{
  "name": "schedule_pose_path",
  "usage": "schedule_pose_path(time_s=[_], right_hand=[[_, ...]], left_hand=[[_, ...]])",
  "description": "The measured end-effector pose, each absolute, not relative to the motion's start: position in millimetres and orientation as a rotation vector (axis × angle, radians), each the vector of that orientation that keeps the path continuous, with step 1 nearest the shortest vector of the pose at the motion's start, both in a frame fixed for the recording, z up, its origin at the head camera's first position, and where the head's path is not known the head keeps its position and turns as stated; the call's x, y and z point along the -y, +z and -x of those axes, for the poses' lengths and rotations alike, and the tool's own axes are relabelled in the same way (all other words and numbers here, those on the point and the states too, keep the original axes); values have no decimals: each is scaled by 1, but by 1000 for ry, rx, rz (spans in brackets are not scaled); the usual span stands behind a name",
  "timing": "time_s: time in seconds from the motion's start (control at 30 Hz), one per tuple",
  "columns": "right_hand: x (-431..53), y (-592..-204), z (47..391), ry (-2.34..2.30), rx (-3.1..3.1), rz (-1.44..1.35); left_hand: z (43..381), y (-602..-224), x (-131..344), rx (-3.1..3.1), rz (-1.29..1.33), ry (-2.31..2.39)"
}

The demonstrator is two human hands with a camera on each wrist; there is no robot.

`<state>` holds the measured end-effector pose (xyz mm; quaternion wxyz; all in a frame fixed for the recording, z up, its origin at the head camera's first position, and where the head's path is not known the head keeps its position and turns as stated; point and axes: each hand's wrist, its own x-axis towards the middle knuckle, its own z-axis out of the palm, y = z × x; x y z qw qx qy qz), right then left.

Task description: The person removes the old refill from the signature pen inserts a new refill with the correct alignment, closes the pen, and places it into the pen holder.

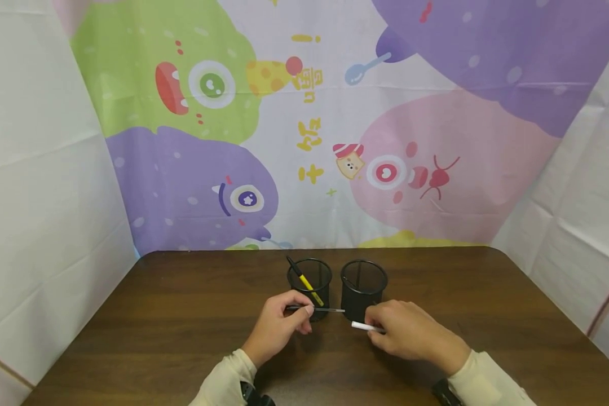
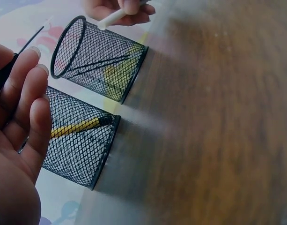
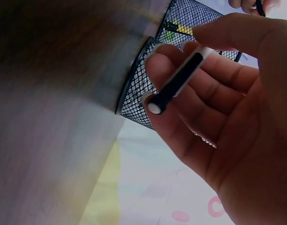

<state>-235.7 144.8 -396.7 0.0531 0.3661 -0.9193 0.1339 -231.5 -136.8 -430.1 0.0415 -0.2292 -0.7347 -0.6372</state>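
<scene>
Between thumb and fingers, my left hand (image 1: 279,321) pinches the black front part of a pen, its thin refill (image 1: 330,309) sticking out to the right. The left wrist view shows the dark refill (image 2: 31,39) with a pale, clear end. My right hand (image 1: 411,330) pinches a white pen barrel (image 1: 361,325), its end facing left. A black clip lies along this barrel (image 3: 178,83) in the right wrist view. Refill and barrel are apart, just in front of two black mesh pen cups.
The left mesh cup (image 1: 309,259) holds a yellow and black marker (image 1: 304,282), leaning left. Inside the right mesh cup (image 1: 357,304) are thin dark sticks. Both stand on a brown wooden table (image 1: 193,304), with a cartoon-printed cloth (image 1: 304,220) hanging behind.
</scene>
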Motion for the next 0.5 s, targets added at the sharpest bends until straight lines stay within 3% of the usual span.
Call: schedule_pose_path(time_s=[0.5], right_hand=[[-150,-399,237,369,2833,-1169]], left_hand=[[232,-431,137,2263,704,-1951]])
